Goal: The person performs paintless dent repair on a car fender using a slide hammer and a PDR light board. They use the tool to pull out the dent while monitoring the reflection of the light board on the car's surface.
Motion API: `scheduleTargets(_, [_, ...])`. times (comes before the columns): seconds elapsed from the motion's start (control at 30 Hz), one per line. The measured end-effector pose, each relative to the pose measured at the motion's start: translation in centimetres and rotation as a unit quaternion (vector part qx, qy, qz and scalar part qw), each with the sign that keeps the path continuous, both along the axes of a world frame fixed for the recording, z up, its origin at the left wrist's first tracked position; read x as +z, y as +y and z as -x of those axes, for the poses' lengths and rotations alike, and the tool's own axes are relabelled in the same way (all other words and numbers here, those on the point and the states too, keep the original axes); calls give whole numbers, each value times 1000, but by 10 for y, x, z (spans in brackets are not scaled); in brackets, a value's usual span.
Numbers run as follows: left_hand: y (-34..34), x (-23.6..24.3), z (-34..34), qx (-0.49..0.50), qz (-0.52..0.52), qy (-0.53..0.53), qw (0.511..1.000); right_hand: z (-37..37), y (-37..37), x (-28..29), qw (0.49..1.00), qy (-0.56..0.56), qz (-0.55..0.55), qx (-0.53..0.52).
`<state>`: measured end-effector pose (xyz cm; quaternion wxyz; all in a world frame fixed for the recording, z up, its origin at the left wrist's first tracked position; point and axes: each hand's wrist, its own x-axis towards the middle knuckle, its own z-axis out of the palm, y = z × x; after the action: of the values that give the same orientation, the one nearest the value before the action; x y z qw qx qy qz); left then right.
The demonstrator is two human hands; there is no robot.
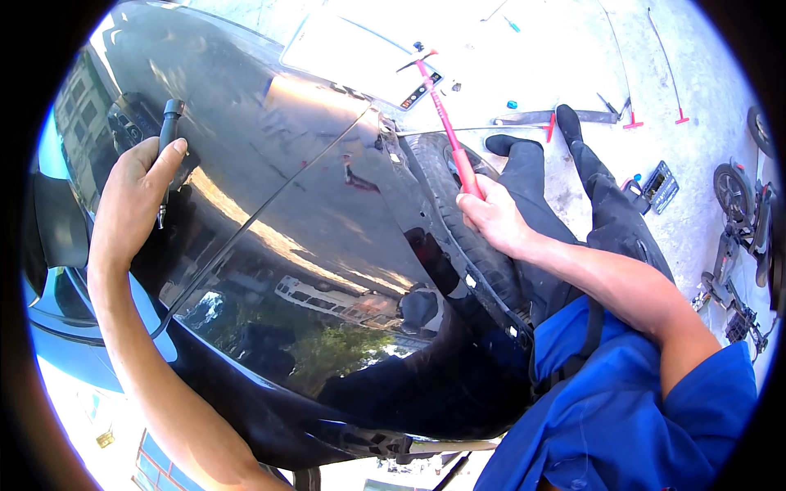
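Note:
My left hand (pixel 135 192) is closed around a dark, rod-shaped punch tool (pixel 170 123), which has a wide cap on top and a narrow metal lower end. It stands roughly upright at the glossy dark car panel (pixel 278 172); whether its lower end touches the panel I cannot tell. In my right hand (pixel 498 217) is a slim red-handled hammer (pixel 443 110), gripped low on its handle with the head raised and pointing away from me. The hammer is well apart from the punch tool, above the edge of the panel by the tyre (pixel 458 217).
A long seam (pixel 270 204) crosses the bodywork; a side mirror (pixel 59 221) sits at the left. Several long rods with red T-handles (pixel 632 125) lie on the pale floor. A large white panel (pixel 336 49) is beyond the car. A two-wheeler (pixel 733 204) stands at the right.

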<state>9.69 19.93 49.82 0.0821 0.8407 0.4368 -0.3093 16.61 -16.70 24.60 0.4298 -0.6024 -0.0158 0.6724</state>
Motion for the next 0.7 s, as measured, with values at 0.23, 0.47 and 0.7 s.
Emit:
scheduleTargets(0.23, [2, 1, 2, -8, -5, 9, 1000, -2, -1, 0, 999, -11, 16, -32])
scheduleTargets(0.47, [0, -1, 7, -9, -9, 2, 1000, -3, -2, 0, 999, -40, 14, 24])
scheduleTargets(0.7, [2, -1, 4, -11, -8, 6, 1000, 3, -3, -1, 998, -28, -6, 52])
